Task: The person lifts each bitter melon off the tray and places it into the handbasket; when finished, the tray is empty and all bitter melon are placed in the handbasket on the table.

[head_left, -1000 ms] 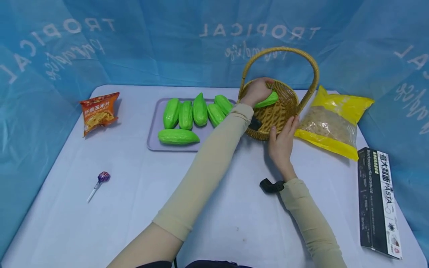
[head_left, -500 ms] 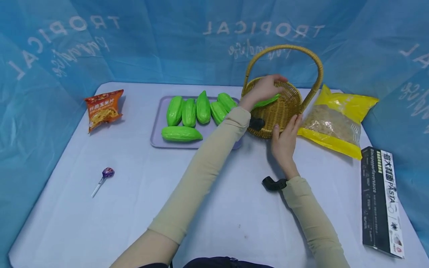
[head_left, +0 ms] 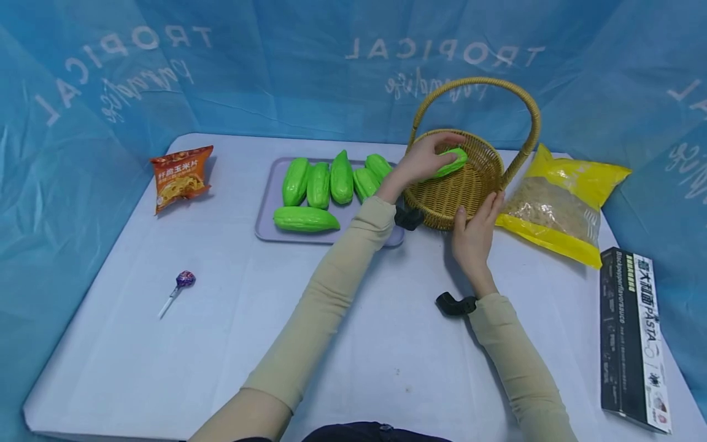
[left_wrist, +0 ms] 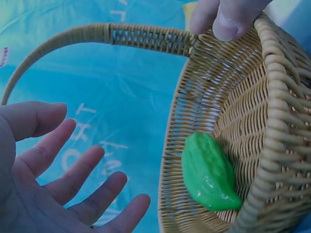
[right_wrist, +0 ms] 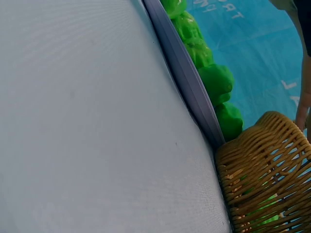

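"Head view first: what has just changed?"

"The left hand (head_left: 422, 161) has drawn back a little toward the left. Half a second ago it reached farther across the round golden-brown wicker basket (head_left: 455, 195) and hid more of the glossy bright-green ridged gourd (left_wrist: 206, 170) inside."

"Is it holding that gourd?"

"Judging by the left wrist view, no: its fingers are spread, with a gap between them and the gourd, which lies against the woven inner side. From above I couldn't be sure, since the thumb overlaps it."

"And the right hand (head_left: 474, 240)?"

"Clamped on the basket at the near right rim, digits over the edge. The two hands are apart from each other."

"What does the change mean for the work?"

"My reading: this gourd has been let go and looks settled in the basket, while six similar green gourds (head_left: 341, 178) lie on the flat pale-purple rectangular tray (head_left: 266, 215) just left of it."

"Anything farther out?"

"On the white-covered counter (head_left: 221, 331), a yellow plastic bag with a clear window (head_left: 552, 202) sits just right of the basket, then a long black-and-white pasta box (head_left: 632, 337). Well over to the left lie a small orange snack packet (head_left: 181, 178) and a purple-wrapped lollipop (head_left: 185, 280). A blue printed curtain (head_left: 276, 92) hangs behind."
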Motion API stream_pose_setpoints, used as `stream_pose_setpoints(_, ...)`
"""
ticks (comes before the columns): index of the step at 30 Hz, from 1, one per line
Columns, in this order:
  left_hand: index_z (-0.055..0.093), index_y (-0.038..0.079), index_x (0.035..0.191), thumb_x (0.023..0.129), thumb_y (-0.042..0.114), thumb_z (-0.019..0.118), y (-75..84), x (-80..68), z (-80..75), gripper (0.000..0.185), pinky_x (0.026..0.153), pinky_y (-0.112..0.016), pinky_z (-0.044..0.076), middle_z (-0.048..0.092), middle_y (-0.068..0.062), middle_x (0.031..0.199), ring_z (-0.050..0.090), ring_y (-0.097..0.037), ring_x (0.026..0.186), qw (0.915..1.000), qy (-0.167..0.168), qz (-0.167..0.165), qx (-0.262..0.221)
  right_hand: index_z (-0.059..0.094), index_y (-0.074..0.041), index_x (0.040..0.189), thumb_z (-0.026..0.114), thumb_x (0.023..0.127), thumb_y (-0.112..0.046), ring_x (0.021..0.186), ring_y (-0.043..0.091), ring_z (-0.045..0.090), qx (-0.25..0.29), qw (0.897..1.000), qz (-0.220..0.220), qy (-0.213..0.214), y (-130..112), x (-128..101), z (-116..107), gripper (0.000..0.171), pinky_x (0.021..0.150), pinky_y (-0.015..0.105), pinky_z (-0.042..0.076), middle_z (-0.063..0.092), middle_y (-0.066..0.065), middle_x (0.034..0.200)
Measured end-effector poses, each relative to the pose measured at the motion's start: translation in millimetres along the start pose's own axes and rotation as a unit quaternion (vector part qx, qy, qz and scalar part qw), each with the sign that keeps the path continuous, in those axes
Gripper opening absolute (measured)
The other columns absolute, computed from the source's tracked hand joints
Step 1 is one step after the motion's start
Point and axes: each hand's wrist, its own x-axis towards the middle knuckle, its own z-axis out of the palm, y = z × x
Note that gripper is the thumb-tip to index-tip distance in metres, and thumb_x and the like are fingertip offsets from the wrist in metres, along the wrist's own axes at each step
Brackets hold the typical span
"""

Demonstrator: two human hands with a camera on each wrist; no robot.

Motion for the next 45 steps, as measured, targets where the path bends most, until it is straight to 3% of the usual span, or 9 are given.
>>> stream_pose_setpoints(10, 0.052, 0.016, 0.139, 0.100, 0.020, 0.054, -18.0, -44.1, -18.3, 0.040, 0.108, -0.033, 0.041, 0.051, -0.002, 0.145, 0.046, -0.024, 0.135, 0.9987, 0.050, 0.009, -0.002, 0.000, 0.003, 0.154, 0.038, 0.103, -0.032, 0.151, 0.026, -0.003, -0.001, 1.000, 0.003, 0.006, 0.1, 0.4, 0.5, 0.072, 0.120, 0.046, 0.021, -0.009, 0.018, 0.163)
stream_pose_setpoints(20, 0.050, 0.008, 0.140, 0.100, 0.016, 0.053, -43.8, -60.3, -38.4, 0.041, 0.099, -0.031, 0.047, 0.053, -0.010, 0.141, 0.053, -0.026, 0.125, 0.9994, 0.030, 0.006, -0.016, 0.000, 0.004, 0.154, 0.037, 0.103, -0.033, 0.151, 0.025, -0.004, 0.004, 1.000, 0.006, 0.009, 2.9, -0.5, -1.2, 0.073, 0.121, 0.045, 0.019, -0.010, 0.019, 0.162)
stream_pose_setpoints(33, 0.049, 0.007, 0.141, 0.101, 0.017, 0.052, -54.9, -103.6, -63.6, 0.041, 0.101, -0.037, 0.046, 0.054, -0.015, 0.139, 0.053, -0.028, 0.124, 0.9996, 0.016, -0.006, -0.020, 0.002, 0.004, 0.154, 0.036, 0.103, -0.034, 0.151, 0.027, -0.001, -0.004, 1.000, 0.002, 0.015, 3.1, -0.8, 0.8, 0.072, 0.120, 0.046, 0.020, -0.008, 0.020, 0.162)
stream_pose_setpoints(45, 0.055, 0.004, 0.135, 0.099, 0.015, 0.055, -75.2, -144.9, -104.0, 0.038, 0.099, -0.042, 0.047, 0.058, -0.015, 0.133, 0.055, -0.030, 0.121, 0.9985, 0.033, -0.043, 0.009, 0.003, 0.004, 0.154, 0.037, 0.103, -0.033, 0.151, 0.027, 0.001, -0.003, 1.000, -0.006, 0.016, 1.4, -1.7, 1.8, 0.071, 0.118, 0.049, 0.025, -0.008, 0.019, 0.163)
